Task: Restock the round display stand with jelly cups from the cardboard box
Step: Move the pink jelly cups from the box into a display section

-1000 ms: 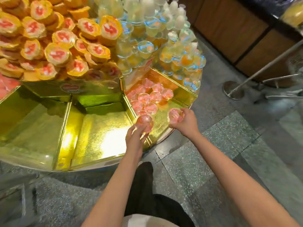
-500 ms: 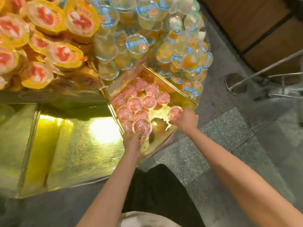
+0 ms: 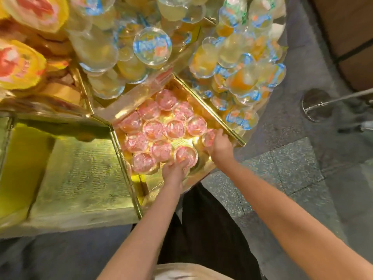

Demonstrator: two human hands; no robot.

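Both your hands hold pink jelly cups over the gold compartment [image 3: 203,93] of the round display stand [image 3: 80,178], left hand [image 3: 174,170] pinching one [image 3: 185,155], right hand [image 3: 221,146] apparently curled around another [image 3: 209,136]; light, slippery, thin-walled, so grip the rim.

I see warm glare off the gold tray [image 3: 80,174]; motion blur smears the cups [image 3: 153,47] up top, and wide-angle edges bend.
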